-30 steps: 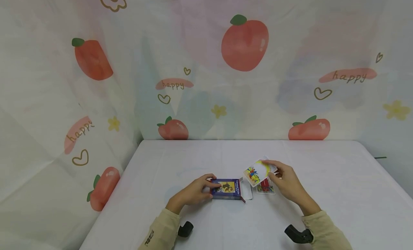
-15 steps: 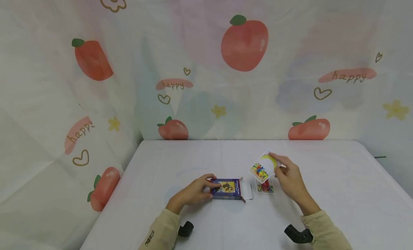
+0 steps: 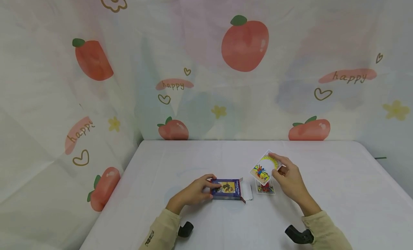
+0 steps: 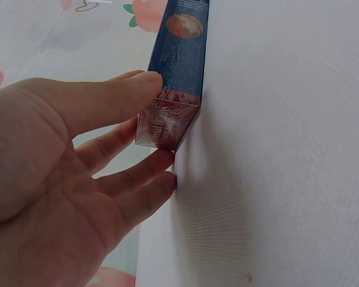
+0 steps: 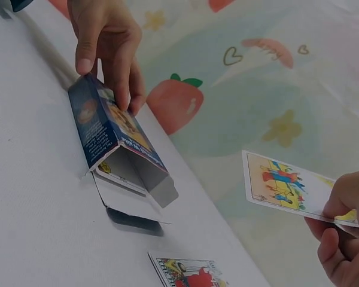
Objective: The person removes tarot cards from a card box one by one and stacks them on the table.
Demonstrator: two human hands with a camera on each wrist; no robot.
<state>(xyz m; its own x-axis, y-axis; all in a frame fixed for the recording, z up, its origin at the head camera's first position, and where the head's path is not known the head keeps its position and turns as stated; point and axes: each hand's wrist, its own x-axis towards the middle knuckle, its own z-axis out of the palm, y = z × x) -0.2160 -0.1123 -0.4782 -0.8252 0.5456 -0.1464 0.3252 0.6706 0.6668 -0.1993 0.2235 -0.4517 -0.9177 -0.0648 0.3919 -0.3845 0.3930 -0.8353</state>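
My left hand grips the back end of a dark blue tarot card box, which lies on the white table. Thumb and fingers close on it from both sides in the left wrist view. The box's right end gapes, its white flap folded out, and cards show inside in the right wrist view. Between thumb and forefinger, my right hand pinches a tarot card with a yellow picture, tilted in the air. Beneath it a small stack of tarot cards lies on the table, partly covered by the held card.
White cloth covers the table. A fabric backdrop printed with fruit and hearts stands behind and to the left. Black curved pieces sit by both sleeves.
My right hand has lifted the card up and slightly right, away from the box, and then held almost still. The left hand and the box have stayed in place.
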